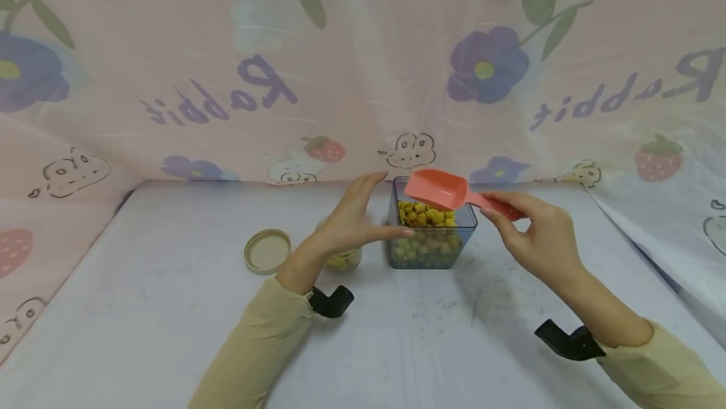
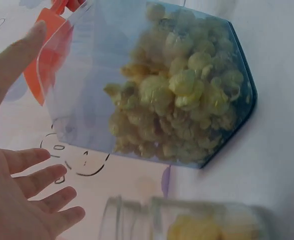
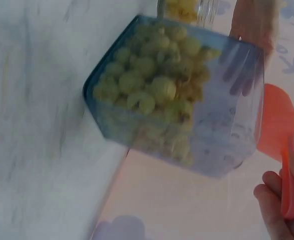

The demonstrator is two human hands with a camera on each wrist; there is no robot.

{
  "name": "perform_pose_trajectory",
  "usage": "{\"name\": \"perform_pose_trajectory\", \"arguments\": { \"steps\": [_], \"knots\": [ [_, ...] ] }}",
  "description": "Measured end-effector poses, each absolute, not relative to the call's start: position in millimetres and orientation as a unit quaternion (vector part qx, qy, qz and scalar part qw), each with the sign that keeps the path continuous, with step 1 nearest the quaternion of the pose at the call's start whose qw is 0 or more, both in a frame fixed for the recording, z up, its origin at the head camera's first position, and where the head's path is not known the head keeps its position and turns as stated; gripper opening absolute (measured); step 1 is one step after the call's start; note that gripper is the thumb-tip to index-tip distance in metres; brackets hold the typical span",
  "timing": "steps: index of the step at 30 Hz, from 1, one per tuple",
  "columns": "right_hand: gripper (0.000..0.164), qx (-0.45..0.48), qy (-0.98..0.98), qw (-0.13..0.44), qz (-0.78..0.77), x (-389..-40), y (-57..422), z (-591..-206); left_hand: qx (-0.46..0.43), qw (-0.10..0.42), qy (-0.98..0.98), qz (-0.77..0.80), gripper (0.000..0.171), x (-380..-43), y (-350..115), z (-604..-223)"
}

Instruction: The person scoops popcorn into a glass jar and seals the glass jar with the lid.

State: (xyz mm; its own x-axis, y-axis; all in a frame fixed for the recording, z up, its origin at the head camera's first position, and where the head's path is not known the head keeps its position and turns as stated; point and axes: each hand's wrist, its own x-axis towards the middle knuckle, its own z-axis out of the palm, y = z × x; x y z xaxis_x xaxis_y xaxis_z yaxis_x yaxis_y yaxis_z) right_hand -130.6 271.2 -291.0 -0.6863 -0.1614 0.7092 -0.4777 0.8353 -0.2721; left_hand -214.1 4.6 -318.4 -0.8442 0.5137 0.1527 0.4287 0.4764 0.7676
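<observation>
My right hand (image 1: 547,239) pinches the handle of a coral-red plastic scoop (image 1: 437,190). The scoop's bowl hangs over the rim of a clear blue-tinted bin (image 1: 464,223), and no popcorn shows in it. Yellow popcorn (image 1: 426,215) fills the lower part of the bin. With fingers and thumb spread, my left hand (image 1: 353,220) is at the bin's left side, holding nothing. Its thumb overlaps the bin's front rim in the head view. Partly hidden beneath that hand stands a glass jar (image 2: 136,220) with some popcorn inside, its mouth uncovered.
To the left of the jar a round gold-rimmed lid (image 1: 268,251) lies on the white tabletop (image 1: 170,308). Behind the table hangs a pink printed curtain (image 1: 363,81), close to the bin's back. Black wrist mounts (image 1: 570,341) stick out from both sleeves.
</observation>
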Motion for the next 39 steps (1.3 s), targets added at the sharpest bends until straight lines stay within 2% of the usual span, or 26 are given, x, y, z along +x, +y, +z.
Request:
{"name": "perform_pose_trajectory", "arguments": {
  "steps": [7,15,30,39],
  "knots": [
    [0.034,0.186,-0.904,0.337,0.184,-137,283,-287,0.266,0.07,0.849,0.452,0.113,-219,16,-320],
    [0.032,0.195,-0.912,0.326,0.153,-141,289,-283,0.272,0.083,0.841,0.461,0.114,-224,22,-322],
    [0.02,0.18,-0.954,0.209,0.118,-146,277,-261,0.271,0.14,0.781,0.545,0.105,-226,28,-328],
    [0.015,0.197,-0.957,0.194,0.092,-151,268,-254,0.267,0.147,0.776,0.553,0.104,-226,28,-329]
  ]
}}
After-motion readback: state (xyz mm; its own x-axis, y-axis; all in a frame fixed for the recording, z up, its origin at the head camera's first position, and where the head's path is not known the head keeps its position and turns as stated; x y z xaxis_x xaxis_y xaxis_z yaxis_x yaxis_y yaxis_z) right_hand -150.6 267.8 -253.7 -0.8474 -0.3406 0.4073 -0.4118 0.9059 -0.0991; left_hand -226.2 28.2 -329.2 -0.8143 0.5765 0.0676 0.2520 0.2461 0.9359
